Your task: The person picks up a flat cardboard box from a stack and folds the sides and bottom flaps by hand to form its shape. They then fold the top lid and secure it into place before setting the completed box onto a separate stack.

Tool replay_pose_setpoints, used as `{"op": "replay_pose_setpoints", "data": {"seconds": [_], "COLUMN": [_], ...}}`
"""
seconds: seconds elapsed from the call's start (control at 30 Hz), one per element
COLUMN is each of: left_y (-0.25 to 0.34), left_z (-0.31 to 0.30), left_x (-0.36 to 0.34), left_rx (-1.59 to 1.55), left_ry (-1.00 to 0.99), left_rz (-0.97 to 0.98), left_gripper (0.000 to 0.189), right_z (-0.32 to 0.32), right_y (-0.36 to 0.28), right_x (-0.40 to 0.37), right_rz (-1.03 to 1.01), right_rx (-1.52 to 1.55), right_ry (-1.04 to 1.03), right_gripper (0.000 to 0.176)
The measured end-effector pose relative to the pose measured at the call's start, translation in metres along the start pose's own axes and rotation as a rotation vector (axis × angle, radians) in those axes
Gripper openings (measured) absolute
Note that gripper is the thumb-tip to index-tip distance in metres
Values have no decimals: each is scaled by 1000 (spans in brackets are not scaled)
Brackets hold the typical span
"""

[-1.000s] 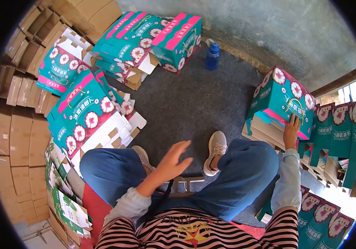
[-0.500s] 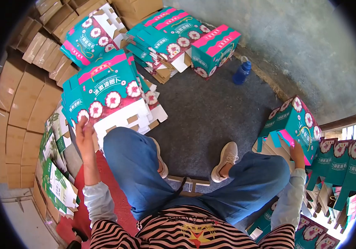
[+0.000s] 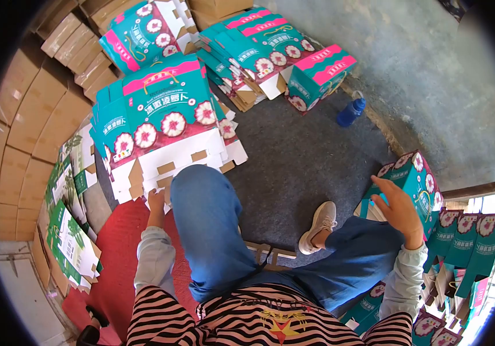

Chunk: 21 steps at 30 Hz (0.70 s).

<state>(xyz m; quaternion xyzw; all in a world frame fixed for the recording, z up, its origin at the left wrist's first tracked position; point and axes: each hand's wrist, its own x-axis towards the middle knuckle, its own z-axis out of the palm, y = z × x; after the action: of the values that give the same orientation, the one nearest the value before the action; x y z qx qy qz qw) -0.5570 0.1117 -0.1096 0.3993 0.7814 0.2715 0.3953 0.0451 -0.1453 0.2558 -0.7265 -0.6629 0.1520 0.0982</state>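
Note:
My left hand (image 3: pixel 155 209) is at the near white edge of the top flat carton (image 3: pixel 169 104), its fingers closed on a flap there. This teal, pink and maroon printed carton lies on a stack of similar ones, beside my left knee. On the other side, my right hand (image 3: pixel 400 210) is raised over my right knee with its fingers apart and nothing in them. Just behind that hand stands a folded teal carton (image 3: pixel 426 187), partly covered by it.
More flat cartons (image 3: pixel 253 49) and a made-up box (image 3: pixel 321 75) lie farther back. A blue bottle (image 3: pixel 351 112) stands near the wall. Brown boxes (image 3: pixel 34 124) are piled at left, with green-white cartons (image 3: pixel 74 242) below. Several teal cartons (image 3: pixel 460 236) stand at right.
My left hand has come down from beside the stack to the top carton's white edge. My right hand has left the folded carton and lifted, fingers spread. The view has shifted somewhat.

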Motion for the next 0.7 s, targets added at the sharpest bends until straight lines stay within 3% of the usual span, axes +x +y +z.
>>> {"op": "replay_pose_setpoints", "data": {"seconds": [0.03,0.07,0.2,0.3,0.33,0.43,0.53,0.63,0.7], "left_y": [-3,-5,20,-17,-2,26,39,46,59], "left_z": [0,-7,-1,3,-7,-20,-23,-19,-22], "left_x": [6,14,-10,31,21,25,53,69,59], "left_rx": [-77,-337,-483,-85,156,316,462,350,128], "left_ry": [-22,-252,-51,242,343,442,422,420,186], "left_rz": [-29,-165,-139,260,350,516,505,381,157], "left_gripper": [48,46,39,38,41,40,36,35,40], "right_z": [9,20,66,74,75,84,91,93,95], "right_y": [-1,-1,25,31,32,38,25,15,13], "right_x": [6,13,28,32,33,33,36,37,37], "right_rz": [-9,-17,21,77,84,13,46,51,73], "right_rx": [-11,-22,-142,-211,-214,-195,-227,-202,-199], "right_ry": [-31,-62,-220,-229,-204,-184,-284,-300,-324], "right_gripper": [43,43,41,39,39,40,40,41,41]}}
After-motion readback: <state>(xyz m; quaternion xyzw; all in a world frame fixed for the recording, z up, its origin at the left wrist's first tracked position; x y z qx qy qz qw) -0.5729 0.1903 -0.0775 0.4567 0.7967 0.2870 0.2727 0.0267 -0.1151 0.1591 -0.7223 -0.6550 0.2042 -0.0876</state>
